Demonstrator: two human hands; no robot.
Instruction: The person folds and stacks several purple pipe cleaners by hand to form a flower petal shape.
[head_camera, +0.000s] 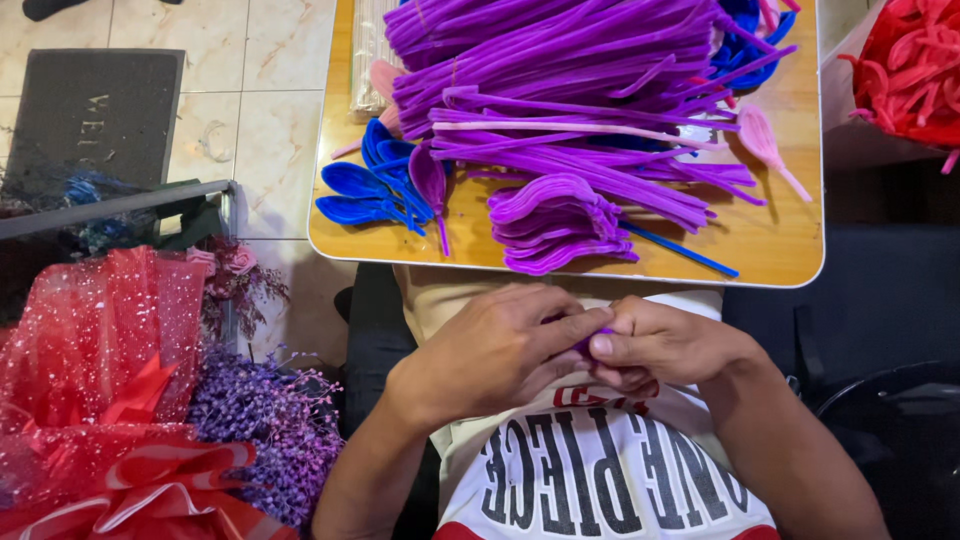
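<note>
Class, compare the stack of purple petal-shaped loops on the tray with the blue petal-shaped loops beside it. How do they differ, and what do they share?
The purple loops are purple; the blue loops are deep blue. The purple loops lie near the middle of the wooden tray, nested in a neat stack; the blue loops lie at its left edge, spread looser and overlapping. The purple stack looks thicker than the blue group. Both are fuzzy stems bent into petal shapes, lying flat.

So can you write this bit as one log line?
left hand + right hand: pinching purple piece | over lap | purple stems on wooden tray
</note>
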